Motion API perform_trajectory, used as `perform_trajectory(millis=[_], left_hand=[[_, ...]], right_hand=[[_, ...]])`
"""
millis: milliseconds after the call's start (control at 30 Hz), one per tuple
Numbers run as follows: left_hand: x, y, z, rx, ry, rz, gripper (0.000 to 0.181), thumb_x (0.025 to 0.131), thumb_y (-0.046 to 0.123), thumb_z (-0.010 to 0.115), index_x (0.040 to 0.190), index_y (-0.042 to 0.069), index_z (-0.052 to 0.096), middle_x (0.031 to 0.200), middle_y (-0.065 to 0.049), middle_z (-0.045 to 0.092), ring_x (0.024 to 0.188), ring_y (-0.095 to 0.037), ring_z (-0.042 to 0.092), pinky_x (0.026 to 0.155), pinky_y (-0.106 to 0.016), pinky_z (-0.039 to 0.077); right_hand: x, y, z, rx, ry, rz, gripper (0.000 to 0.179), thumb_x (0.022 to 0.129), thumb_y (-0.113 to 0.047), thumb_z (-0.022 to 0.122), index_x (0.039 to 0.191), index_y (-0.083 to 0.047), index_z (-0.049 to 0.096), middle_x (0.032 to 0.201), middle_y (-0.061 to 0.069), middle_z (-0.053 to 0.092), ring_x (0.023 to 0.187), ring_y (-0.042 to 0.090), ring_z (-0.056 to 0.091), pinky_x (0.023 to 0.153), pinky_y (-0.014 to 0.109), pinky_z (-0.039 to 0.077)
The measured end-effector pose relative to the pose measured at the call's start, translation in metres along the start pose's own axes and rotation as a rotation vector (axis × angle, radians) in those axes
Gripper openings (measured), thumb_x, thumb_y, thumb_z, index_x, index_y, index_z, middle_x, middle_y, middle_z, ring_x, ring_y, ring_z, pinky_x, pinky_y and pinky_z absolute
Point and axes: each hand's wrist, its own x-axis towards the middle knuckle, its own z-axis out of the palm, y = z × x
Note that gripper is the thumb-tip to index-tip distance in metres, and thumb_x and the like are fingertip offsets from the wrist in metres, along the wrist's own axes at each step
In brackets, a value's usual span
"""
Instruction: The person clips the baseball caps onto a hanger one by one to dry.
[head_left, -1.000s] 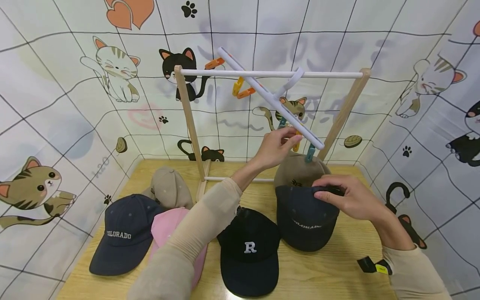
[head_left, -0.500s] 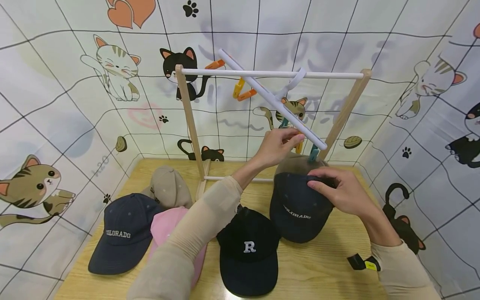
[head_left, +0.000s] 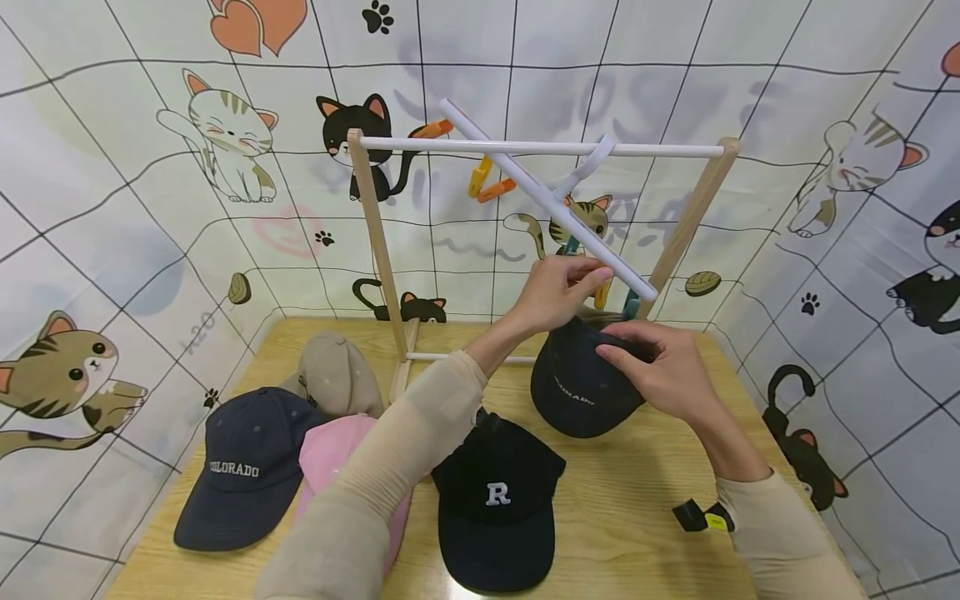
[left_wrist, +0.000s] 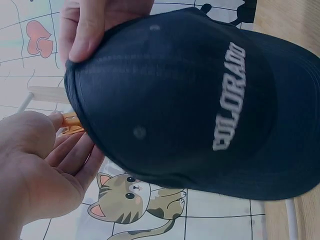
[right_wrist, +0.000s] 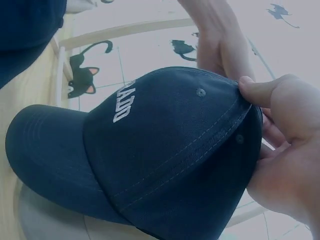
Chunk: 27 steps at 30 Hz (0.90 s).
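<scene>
— Recording the right hand (head_left: 667, 367) first: what does it hold?
— A navy cap (head_left: 585, 387), pinched at its rear edge between thumb and fingers. COLORADO lettering on the front, brim lowermost.
— Position of cap?
— Below the lower end of the slanted white bar (head_left: 525, 177), left of the stand's right post (head_left: 691, 225).
— Left hand (head_left: 558, 292)?
— Pinching a yellow clip (head_left: 602, 294) just under the bar, close by the cap's upper edge. The left wrist view agrees.
— Other items on the table (head_left: 622, 542)?
— Black cap (head_left: 495, 542) with white R. To its left, a pink cap (head_left: 333, 446) partly behind the left sleeve (head_left: 405, 433), a second COLORADO cap (head_left: 247, 433), and a beige cap (head_left: 341, 375) farther back.
</scene>
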Motion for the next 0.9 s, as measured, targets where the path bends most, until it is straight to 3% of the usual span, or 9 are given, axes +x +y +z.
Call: perform_trajectory(millis=[233, 567, 900], left_hand=[[-0.001, 0.002, -0.002, -0.011, -0.016, -0.027, 0.034, 0.117, 0.03, 0.066, 0.139, 0.01, 0.081, 0.119, -0.01, 0.087, 0.108, -0.019, 0.082, 0.082, -0.017, 0.053], [-0.003, 0.002, -0.004, -0.04, -0.025, -0.074, 0.036, 0.117, 0.035, 0.066, 0.141, 0.013, 0.08, 0.128, -0.008, 0.086, 0.12, -0.02, 0.082, 0.094, -0.023, 0.06], [-0.005, 0.002, -0.002, -0.061, -0.003, -0.073, 0.035, 0.116, 0.033, 0.067, 0.14, 0.012, 0.081, 0.128, -0.008, 0.086, 0.121, -0.021, 0.082, 0.096, -0.025, 0.061]], right_hand=[[0.006, 0.001, 0.016, 0.023, 0.03, 0.03, 0.018, 0.099, -0.002, 0.086, 0.116, -0.005, 0.087, 0.112, 0.019, 0.086, 0.096, -0.011, 0.074, 0.083, 0.009, 0.058], [0.01, 0.004, 0.031, 0.033, 0.13, 0.088, 0.023, 0.1, -0.007, 0.087, 0.122, -0.003, 0.086, 0.112, 0.02, 0.087, 0.094, -0.018, 0.071, 0.082, 0.005, 0.055], [0.011, 0.011, 0.038, 0.052, 0.178, 0.126, 0.026, 0.1, -0.01, 0.087, 0.125, -0.003, 0.086, 0.111, 0.022, 0.087, 0.092, -0.018, 0.071, 0.083, 0.005, 0.054]])
